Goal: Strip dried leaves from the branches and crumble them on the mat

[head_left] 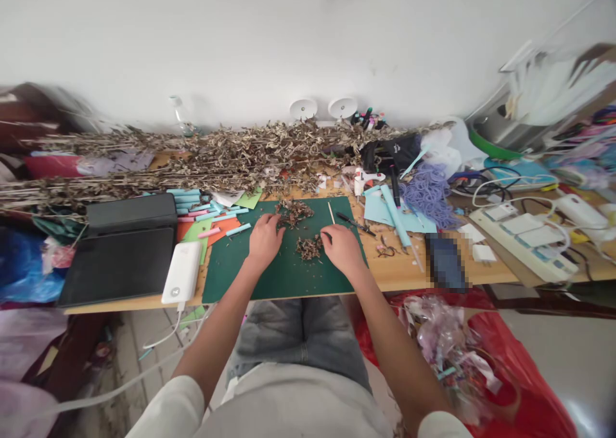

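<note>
Lying mid-frame: lower leaf pile [308,248], flanked by right hand [341,249], grip unclear | upper pile [295,213] flanked by left hand [264,240], fingers parted

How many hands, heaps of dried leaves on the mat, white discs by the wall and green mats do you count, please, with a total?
Hands: 2 (left hand, right hand)
Leaf heaps: 2 (far heap, near heap)
White discs: 2 (left disc, right disc)
Green mat: 1
Total: 7

off-white short-sleeved shirt [293,399]; faded grey jeans [267,345], centre seam
</note>
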